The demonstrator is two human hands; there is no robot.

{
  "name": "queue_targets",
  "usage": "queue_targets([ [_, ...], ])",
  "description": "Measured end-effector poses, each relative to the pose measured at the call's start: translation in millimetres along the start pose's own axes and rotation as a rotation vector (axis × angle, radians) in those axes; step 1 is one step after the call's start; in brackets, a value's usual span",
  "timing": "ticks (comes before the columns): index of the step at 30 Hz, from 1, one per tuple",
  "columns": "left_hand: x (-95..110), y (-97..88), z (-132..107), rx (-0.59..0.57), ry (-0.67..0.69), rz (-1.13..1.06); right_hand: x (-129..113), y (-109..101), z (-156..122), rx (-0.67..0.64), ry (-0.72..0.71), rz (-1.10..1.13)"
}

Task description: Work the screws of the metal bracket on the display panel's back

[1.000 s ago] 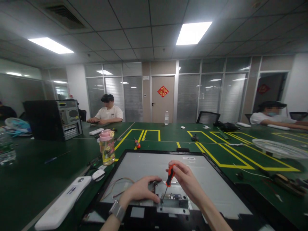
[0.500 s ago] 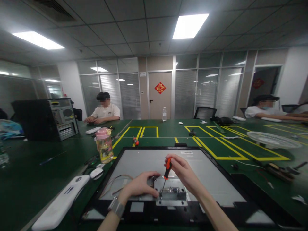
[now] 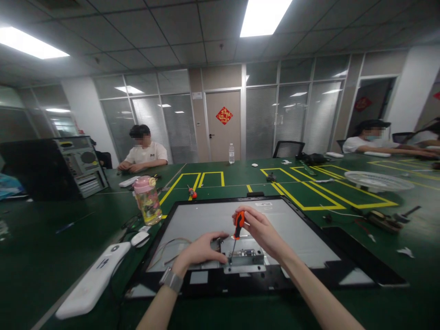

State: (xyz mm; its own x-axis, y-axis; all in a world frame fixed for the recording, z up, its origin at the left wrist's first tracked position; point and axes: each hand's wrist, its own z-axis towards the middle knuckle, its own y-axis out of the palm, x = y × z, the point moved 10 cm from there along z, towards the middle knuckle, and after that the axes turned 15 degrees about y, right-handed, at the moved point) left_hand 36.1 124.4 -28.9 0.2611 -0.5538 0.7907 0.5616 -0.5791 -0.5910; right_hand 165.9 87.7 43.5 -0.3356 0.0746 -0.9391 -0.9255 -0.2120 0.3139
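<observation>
My right hand [image 3: 257,225] is closed around the orange and black handle of a screwdriver [image 3: 239,223]. The thin shaft slants down to the left part of a silver metal bracket [image 3: 244,269], where the tip meets it near a screw position. My left hand [image 3: 203,250], a watch on its wrist, lies at the bracket's left edge with thumb and fingers spread apart; the thumb tip is close beside the screwdriver tip. Under both hands a flat display panel [image 3: 206,215] with a grey back and black frame lies on the table. Thin wires [image 3: 165,247] run left of my left hand.
Left of the panel are a white long device [image 3: 94,279], a white mouse [image 3: 140,238] and a pink-lidded bottle [image 3: 147,201]. A computer case [image 3: 44,167] stands farther left. A dark slab [image 3: 364,256] lies right. People sit across the green table [image 3: 192,311].
The camera view has tilted and shifted slightly, so the scene sits a bit higher. Both hands keep their places on the screwdriver and by the bracket.
</observation>
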Motion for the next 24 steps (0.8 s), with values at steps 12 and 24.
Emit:
queue_targets([
  [12, -2.0, 0.0, 0.3, -0.004, 0.023, 0.037, -0.6, -16.8, -5.3, 0.119, -0.046, -0.220],
  [24, 3.2, 0.9, 0.7, -0.033, 0.035, 0.045, -8.2, -4.9, -5.6, 0.085, -0.048, -0.282],
])
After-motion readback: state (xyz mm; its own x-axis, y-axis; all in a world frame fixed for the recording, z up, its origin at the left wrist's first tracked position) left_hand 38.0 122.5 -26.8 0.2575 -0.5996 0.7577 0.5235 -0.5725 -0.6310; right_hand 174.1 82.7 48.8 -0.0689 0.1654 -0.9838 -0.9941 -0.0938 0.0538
